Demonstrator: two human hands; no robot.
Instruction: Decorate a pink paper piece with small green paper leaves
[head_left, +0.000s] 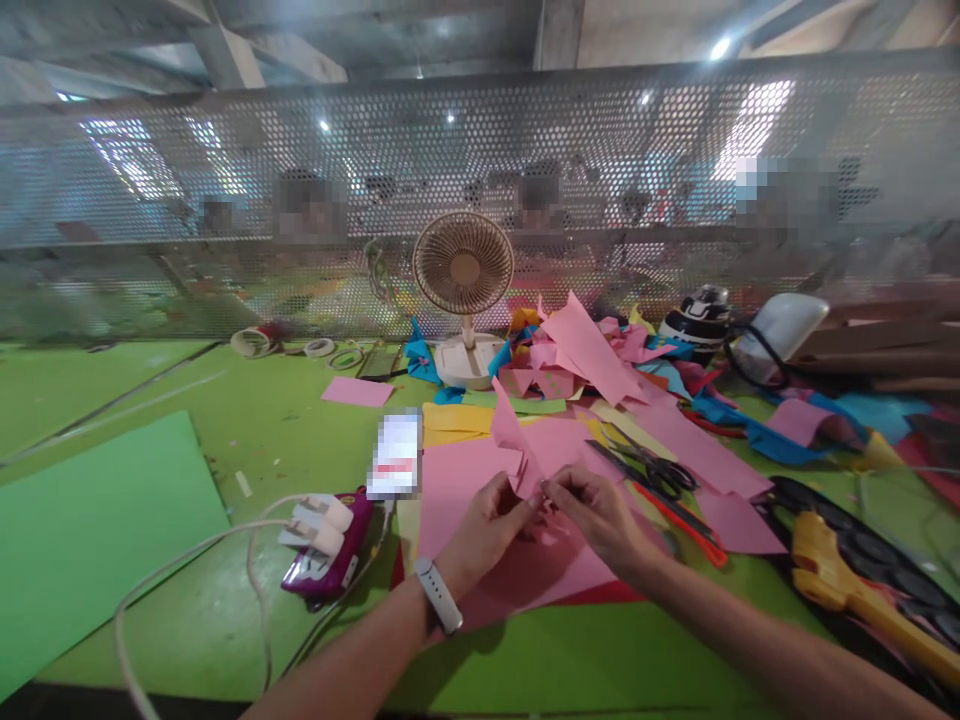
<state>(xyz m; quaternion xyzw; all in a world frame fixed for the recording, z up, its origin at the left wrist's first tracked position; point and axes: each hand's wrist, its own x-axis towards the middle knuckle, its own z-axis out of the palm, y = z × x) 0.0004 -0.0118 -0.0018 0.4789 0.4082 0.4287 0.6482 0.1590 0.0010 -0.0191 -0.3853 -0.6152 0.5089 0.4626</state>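
Both my hands meet over a stack of pink paper sheets (465,490) on the green table. My left hand (496,520) pinches the lower end of a folded pink paper piece (511,428) that stands up above the fingers. Close beside it, my right hand (592,505) has its thumb and fingertips pressed together at the same paper's lower edge. The exact fold between the fingertips is too small to make out. Just right of that hand lie black scissors (660,470) and an orange-and-black cutter knife (690,530).
A small fan (465,268) stands at the back beside heaped paper scraps (585,345). Left are a phone (395,455), a purple power block (330,550) with cables, and a green sheet (112,540). A yellow glue gun (832,570) lies right, on a black tray (885,555).
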